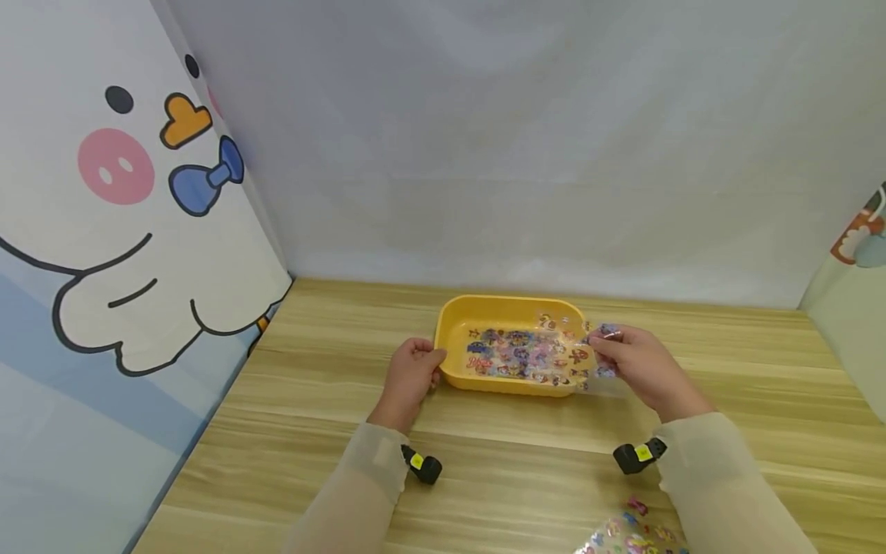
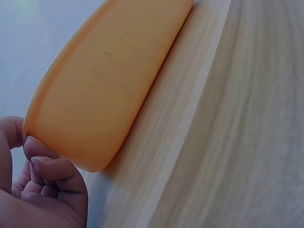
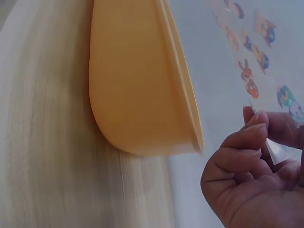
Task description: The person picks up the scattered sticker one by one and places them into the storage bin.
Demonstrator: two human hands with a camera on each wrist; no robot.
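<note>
A yellow plastic tray (image 1: 508,386) stands on the table in the head view. My left hand (image 1: 411,373) pinches the rim at its left end, thumb on one side and curled fingers on the other, as the left wrist view shows against the tray's outer wall (image 2: 104,85). Over the tray's right end, my right hand (image 1: 640,369) pinches the edge of a clear sticker sheet (image 1: 578,355) printed with small cartoon figures. In the right wrist view this sheet (image 3: 251,78) stretches up from the fingertips, above rim height. More colourful stickers (image 1: 508,346) show inside the tray, partly seen through the sheet.
Another clear sticker sheet (image 1: 630,535) lies on the wooden table (image 1: 512,469) at the near edge, partly covered by the right sleeve (image 1: 727,477). Behind the table hangs a pale curtain (image 1: 540,154); a cartoon-printed panel (image 1: 208,261) borders the left side.
</note>
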